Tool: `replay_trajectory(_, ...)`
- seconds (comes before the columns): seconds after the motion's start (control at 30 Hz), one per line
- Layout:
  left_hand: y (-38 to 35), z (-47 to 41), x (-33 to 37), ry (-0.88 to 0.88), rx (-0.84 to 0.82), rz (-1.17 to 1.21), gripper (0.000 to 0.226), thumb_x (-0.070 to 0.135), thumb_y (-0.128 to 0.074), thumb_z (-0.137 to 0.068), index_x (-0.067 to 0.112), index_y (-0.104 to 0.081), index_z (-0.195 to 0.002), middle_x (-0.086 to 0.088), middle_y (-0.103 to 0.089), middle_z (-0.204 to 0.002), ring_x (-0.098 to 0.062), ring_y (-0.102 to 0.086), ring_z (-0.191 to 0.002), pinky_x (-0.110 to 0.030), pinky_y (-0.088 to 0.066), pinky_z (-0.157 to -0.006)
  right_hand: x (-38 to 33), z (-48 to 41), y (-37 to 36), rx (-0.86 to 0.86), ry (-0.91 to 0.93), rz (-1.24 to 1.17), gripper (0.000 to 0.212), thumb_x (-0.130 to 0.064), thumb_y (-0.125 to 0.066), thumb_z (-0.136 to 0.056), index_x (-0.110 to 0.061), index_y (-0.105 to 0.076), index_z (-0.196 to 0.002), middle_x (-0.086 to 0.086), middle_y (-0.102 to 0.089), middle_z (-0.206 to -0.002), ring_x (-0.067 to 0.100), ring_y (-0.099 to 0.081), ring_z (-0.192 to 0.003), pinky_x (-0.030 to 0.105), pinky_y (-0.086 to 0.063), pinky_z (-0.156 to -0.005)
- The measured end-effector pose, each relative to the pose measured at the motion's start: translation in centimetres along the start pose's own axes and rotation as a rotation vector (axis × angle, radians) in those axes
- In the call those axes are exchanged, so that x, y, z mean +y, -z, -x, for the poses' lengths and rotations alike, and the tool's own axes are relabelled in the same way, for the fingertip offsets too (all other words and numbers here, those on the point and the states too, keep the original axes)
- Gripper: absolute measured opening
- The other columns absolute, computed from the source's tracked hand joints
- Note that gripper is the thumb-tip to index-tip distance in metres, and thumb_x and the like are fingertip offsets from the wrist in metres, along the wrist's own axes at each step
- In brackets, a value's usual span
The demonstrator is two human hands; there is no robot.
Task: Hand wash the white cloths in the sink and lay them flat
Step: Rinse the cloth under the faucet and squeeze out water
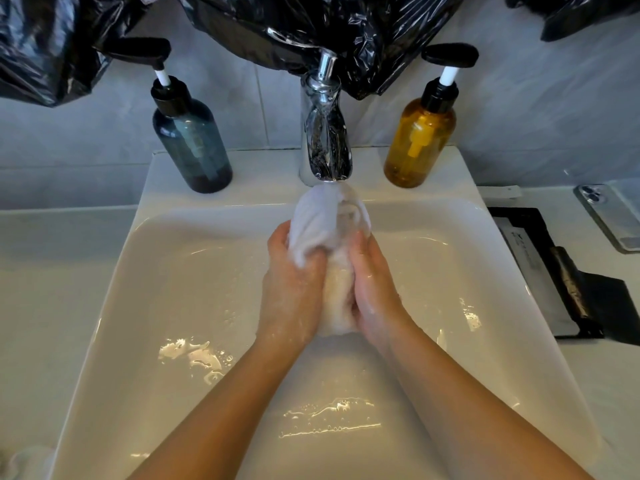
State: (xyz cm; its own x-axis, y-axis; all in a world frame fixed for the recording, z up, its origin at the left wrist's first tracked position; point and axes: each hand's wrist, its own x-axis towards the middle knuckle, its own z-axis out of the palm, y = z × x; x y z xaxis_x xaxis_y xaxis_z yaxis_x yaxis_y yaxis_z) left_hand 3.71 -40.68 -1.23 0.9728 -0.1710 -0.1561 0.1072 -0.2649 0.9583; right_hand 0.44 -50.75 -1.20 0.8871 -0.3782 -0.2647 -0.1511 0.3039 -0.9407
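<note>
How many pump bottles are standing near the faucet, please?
2. A dark blue pump bottle stands on the sink ledge left of the faucet; an amber pump bottle stands right of it. Others may be out of view.

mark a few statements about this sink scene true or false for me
1. The left hand and right hand grip the cloth just below the tap. True.
2. The amber bottle stands left of the tap. False: it stands on the right; the blue bottle is on the left.
3. The cloth lies flat on the counter. False: it is bunched between the hands, over the sink.
4. A phone lies right of the sink. True.
</note>
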Motion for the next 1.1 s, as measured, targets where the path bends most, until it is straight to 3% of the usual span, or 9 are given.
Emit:
replay_trajectory(0.1, 0.5, -0.9, -0.7, -0.030, 0.060, 0.067, 0.058, 0.068, -0.052, -0.087, 0.017, -0.051, -0.115, 0.003, -0.062, -0.094, -0.019, -0.066, -0.080, -0.033, -0.050, -0.064, -0.1, 0.2, -0.3, -0.060, 0.050, 0.014, 0.027, -0.030, -0.045, -0.105, -0.030, -0.060, -0.128, -0.012, -0.073, -0.115, 0.003, -0.069, -0.106, 0.021, -0.056, -0.085)
replay_trajectory(0.23, 1.0, 0.3, -0.6, -0.129, -0.010, 0.111, 0.053, 0.053, -0.058, -0.090, 0.019, -0.034, -0.122, 0.017, -0.048, -0.111, 0.015, -0.058, -0.092, -0.012, -0.051, -0.072, -0.1, 0.3, -0.6, -0.043, 0.018, -0.055, 0.034, -0.023, -0.046, -0.106, -0.014, -0.059, -0.135, 0.009, -0.071, -0.121, 0.015, -0.070, -0.107, 0.030, -0.057, -0.088)
replay_trajectory(0.37, 0.7, 0.3, -0.6, -0.281, -0.176, 0.073, 0.067, 0.028, -0.077, -0.084, 0.037, -0.037, -0.136, 0.022, -0.056, -0.128, -0.002, -0.058, -0.118, -0.025, -0.054, -0.089, -0.2, -0.1, -0.2, 0.001, -0.080, -0.261, 0.047, -0.042, -0.054, -0.098, -0.016, -0.059, -0.137, 0.013, -0.069, -0.127, 0.030, -0.066, -0.118, 0.052, -0.051, -0.103)
replay_trajectory(0.5, 0.1, 0.1, 0.4, -0.310, -0.136, 0.012, 0.074, 0.036, -0.081, -0.080, 0.045, -0.037, -0.139, 0.023, -0.058, -0.127, 0.000, -0.060, -0.116, -0.026, -0.054, -0.091, -0.4, -0.2, 0.8, -0.027, -0.091, -0.345, 0.051, -0.037, -0.057, -0.094, -0.011, -0.058, -0.139, 0.015, -0.064, -0.134, 0.033, -0.059, -0.128, 0.047, -0.046, -0.109)
replay_trajectory(0.6, -0.2, 0.1, -0.3, -0.318, -0.096, -0.059, 0.074, 0.053, -0.074, -0.082, 0.033, -0.038, -0.143, 0.010, -0.056, -0.134, -0.010, -0.058, -0.122, -0.040, -0.053, -0.095, -0.7, 0.0, 0.8, -0.092, -0.036, -0.330, 0.048, -0.040, -0.042, -0.102, -0.011, -0.060, -0.136, 0.015, -0.065, -0.133, 0.030, -0.059, -0.129, 0.044, -0.044, -0.109)
replay_trajectory(0.8, 0.6, 0.7, -1.8, -0.544, -0.115, -0.227, 0.068, 0.031, -0.072, -0.088, 0.017, -0.026, -0.136, -0.006, -0.054, -0.125, -0.016, -0.064, -0.102, -0.037, -0.056, -0.072, -0.3, 0.2, 0.4, -0.042, 0.132, -0.170, 0.104, -0.075, -0.072, -0.072, -0.005, -0.044, -0.144, 0.023, -0.057, -0.137, 0.035, -0.056, -0.129, 0.054, -0.043, -0.111)
replay_trajectory(0.93, 1.1, 0.7, -1.7, -0.534, -0.090, -0.226, 0.071, 0.022, -0.071, -0.081, 0.031, -0.022, -0.131, -0.003, -0.050, -0.122, -0.002, -0.059, -0.103, -0.017, -0.052, -0.072, -0.4, 0.0, 0.7, -0.095, 0.212, -0.112, 0.086, -0.073, -0.074, -0.069, -0.020, -0.051, -0.131, 0.001, -0.069, -0.119, 0.019, -0.065, -0.115, 0.035, -0.054, -0.092)
replay_trajectory(1.03, 1.3, 0.9, -1.5, -0.449, -0.081, -0.154, 0.075, 0.014, -0.073, -0.081, 0.046, -0.020, -0.123, 0.007, -0.054, -0.114, 0.011, -0.059, -0.101, -0.006, -0.047, -0.070, -0.5, 0.0, 0.5, -0.114, 0.234, -0.053, 0.068, -0.063, -0.077, -0.072, -0.024, -0.055, -0.123, 0.003, -0.068, -0.115, 0.023, -0.066, -0.113, 0.042, -0.054, -0.095)
replay_trajectory(1.1, 1.1, 0.8, -1.2, -0.402, -0.102, -0.105, 0.071, 0.013, -0.074, -0.082, 0.038, -0.025, -0.128, 0.003, -0.057, -0.113, 0.008, -0.061, -0.101, -0.007, -0.047, -0.071, -0.6, 0.1, 0.6, -0.118, 0.244, -0.036, 0.054, -0.049, -0.070, -0.076, -0.022, -0.056, -0.121, 0.009, -0.068, -0.115, 0.028, -0.066, -0.113, 0.045, -0.053, -0.097)
